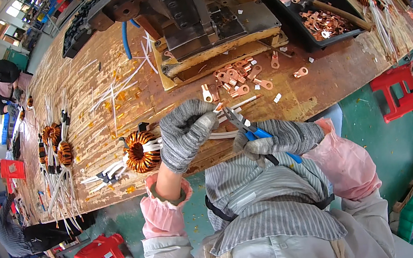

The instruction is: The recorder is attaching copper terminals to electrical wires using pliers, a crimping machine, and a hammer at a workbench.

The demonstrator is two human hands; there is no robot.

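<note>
My left hand point(184, 136), in a grey knitted glove, is closed around white insulated wires point(224, 135) near their bare copper ends. The wires run from a copper-wound ring coil point(148, 163) that lies on the bench to the left of that hand. In my right hand point(293, 136), also gloved, are pliers point(259, 133) with blue and black handles. The metal jaws point up and left, close by the wire ends at my left fingertips. Whether the jaws touch a wire I cannot tell. Just beyond lie loose copper cable lugs point(235, 75).
A heavy metal press point(203, 38) stands at the back. Right of it, a black tray point(335, 41) holds copper lugs, a plastic bag and a hammer point(342, 15). More wired coils point(52, 135) lie at the left. Red stools point(103, 257) stand on the green floor; other people work far left.
</note>
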